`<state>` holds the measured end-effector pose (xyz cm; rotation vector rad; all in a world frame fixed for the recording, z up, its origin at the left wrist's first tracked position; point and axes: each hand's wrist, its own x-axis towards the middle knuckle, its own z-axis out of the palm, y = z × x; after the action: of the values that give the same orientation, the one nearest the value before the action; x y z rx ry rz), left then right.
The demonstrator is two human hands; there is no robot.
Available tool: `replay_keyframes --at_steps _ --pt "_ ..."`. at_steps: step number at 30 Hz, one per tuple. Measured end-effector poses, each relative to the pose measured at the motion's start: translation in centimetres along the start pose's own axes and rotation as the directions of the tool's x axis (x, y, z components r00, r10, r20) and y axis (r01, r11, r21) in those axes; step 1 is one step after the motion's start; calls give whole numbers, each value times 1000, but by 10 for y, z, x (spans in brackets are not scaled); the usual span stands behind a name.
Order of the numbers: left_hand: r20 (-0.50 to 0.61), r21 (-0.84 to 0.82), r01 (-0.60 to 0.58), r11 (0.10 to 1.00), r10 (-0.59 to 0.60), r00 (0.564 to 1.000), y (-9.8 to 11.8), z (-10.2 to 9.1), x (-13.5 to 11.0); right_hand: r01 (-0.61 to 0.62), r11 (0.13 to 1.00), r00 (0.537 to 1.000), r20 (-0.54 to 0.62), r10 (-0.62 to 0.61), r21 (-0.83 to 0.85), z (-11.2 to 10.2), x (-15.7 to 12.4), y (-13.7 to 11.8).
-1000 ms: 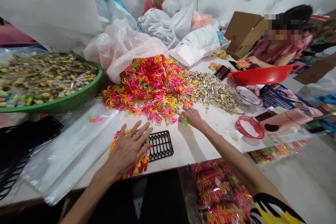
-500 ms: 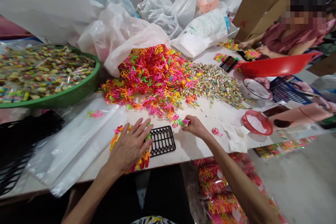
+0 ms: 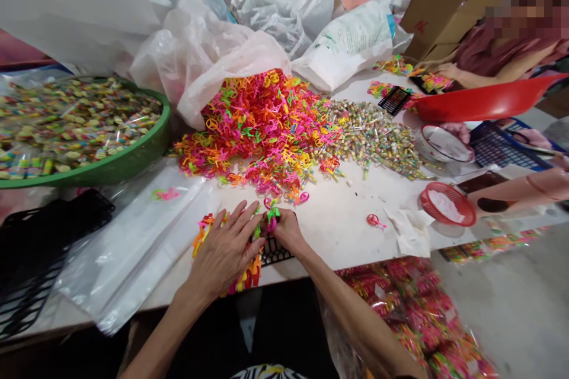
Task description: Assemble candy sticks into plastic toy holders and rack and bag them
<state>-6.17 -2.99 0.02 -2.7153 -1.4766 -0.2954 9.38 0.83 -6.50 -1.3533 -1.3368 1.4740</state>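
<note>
Since the earlier frame, my right hand (image 3: 287, 232) has swung in beside my left hand (image 3: 224, 251), so the 2 nearly touch. Its fingers pinch together on a small pink-and-green plastic piece (image 3: 272, 219), just above a black plastic rack (image 3: 276, 254). Light, stiff and thin, it could slip, so I'd hold its stem. My left fingers lie spread over bright plastic pieces (image 3: 246, 275); beyond sits a tangled neon heap (image 3: 262, 130), with wrapped sweets (image 3: 373, 139) beside it.

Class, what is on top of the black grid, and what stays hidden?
The left hand and right hand lie over the black grid, with a pink-green plastic piece held above it. Only a corner shows; the rest is covered, so its contents cannot be seen.
</note>
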Motion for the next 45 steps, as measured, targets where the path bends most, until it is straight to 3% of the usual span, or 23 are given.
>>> replay_keyframes --at_steps 3,6,8,11,12,14,17,19,22,27,30,36,40,42,45 --pt "14 8 5 1000 -5 1000 1 0 0 193 916 980 22 -198 -353 -2 2 4" --pt "0 8 -6 1000 6 1000 1 0 1 304 712 949 139 -282 -633 3 1 3" --pt "2 -4 -43 999 43 999 1 0 2 320 605 943 186 -275 -729 6 1 1" --pt "21 -22 -80 997 80 997 0 2 2 360 574 933 265 -245 -735 -8 7 -9" --pt "22 -25 -77 997 77 997 0 3 2 356 582 934 260 -245 -732 -19 10 -15" --pt "20 -27 -67 997 67 998 0 3 2 267 570 955 134 -264 -777 -45 19 -26" --pt "21 -24 -59 998 59 998 1 1 1 50 452 969 -67 -239 -890 -77 32 -40" --pt "18 -26 -57 998 57 998 1 0 1 -5 357 987 -62 -148 -934 -87 35 -41" --pt "-12 -35 -58 998 58 998 1 0 0 -37 299 996 -59 -63 -954 -95 25 -33" --pt "-38 -35 -70 997 69 997 0 2 0 -253 301 964 -267 -7 -920 -134 -3 -21" --pt "-19 -7 -78 997 78 997 -1 4 1 -315 290 936 -347 -62 -904 -152 7 -30" --pt "-45 4 -79 997 79 996 -1 5 1 -245 304 946 -296 -134 -921 -134 68 -45" --pt "-44 10 -80 997 80 996 -1 4 1 -226 347 935 -302 -185 -910 -128 62 -43" --pt "-36 8 -83 997 83 996 -1 3 2 -206 427 923 -319 -215 -881 -129 45 -38" --pt "-13 1 -86 996 86 996 0 1 3 -141 707 917 -360 -170 -693 -126 17 -28"
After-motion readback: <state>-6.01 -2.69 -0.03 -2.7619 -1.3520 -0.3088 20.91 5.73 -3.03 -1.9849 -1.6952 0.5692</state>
